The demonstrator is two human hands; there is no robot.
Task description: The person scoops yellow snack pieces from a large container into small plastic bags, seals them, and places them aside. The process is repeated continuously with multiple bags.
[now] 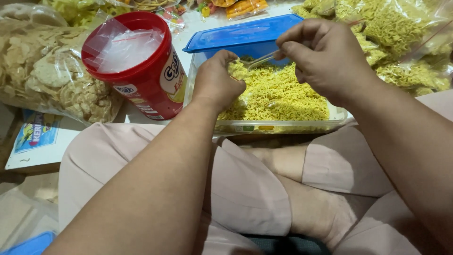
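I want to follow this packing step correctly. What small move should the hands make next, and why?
Probably tip the clear plastic fork in the right hand toward the left hand. The fork sits at the left fingertips, which pinch something small over the clear tub of yellow crisp noodles.

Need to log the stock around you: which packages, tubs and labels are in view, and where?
Red round tub: left of centre, yellow-white label, clear bags inside.
Clear rectangular container: centre, yellow noodle snack, blue lid behind.
Bag of pale crackers: far left.
Bags of yellow noodle snack: top right.
Blue-yellow printed card: lower left.
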